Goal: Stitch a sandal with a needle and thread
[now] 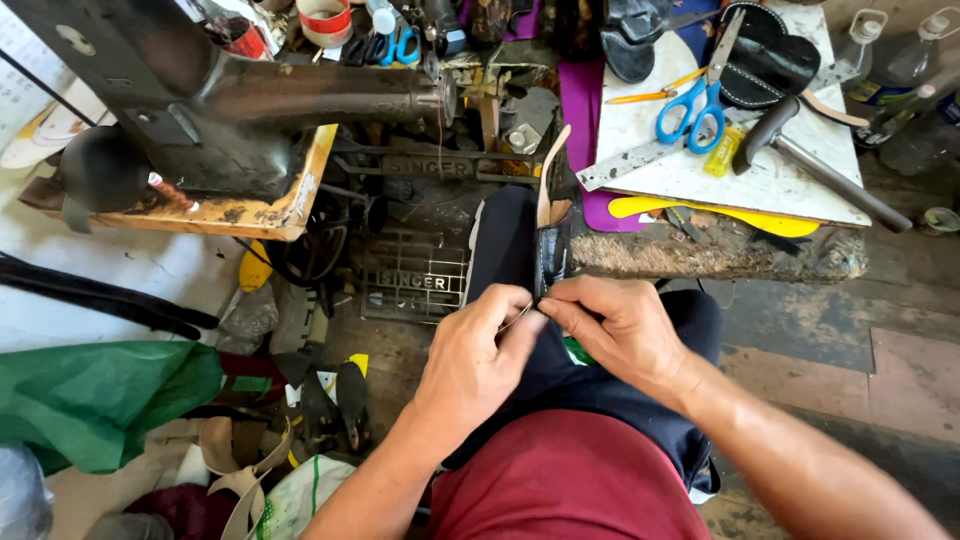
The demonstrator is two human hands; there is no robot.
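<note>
A dark leather piece [548, 258] stands upright between my knees, with a tan strip [550, 172] rising from its top. My left hand [478, 358] pinches at its near edge, fingers closed on a thin needle or thread. My right hand [620, 325] meets it from the right, its fingertips closed on the same edge of the leather. Both hands touch at the fingertips above my dark trousers [590, 390].
An old black sewing machine [230, 100] sits on a worn wooden table at upper left. A white board [700, 170] at upper right carries blue scissors [695, 108], a hammer [800, 150] and a metal ruler. A green bag [100, 395] and scraps lie on the floor at left.
</note>
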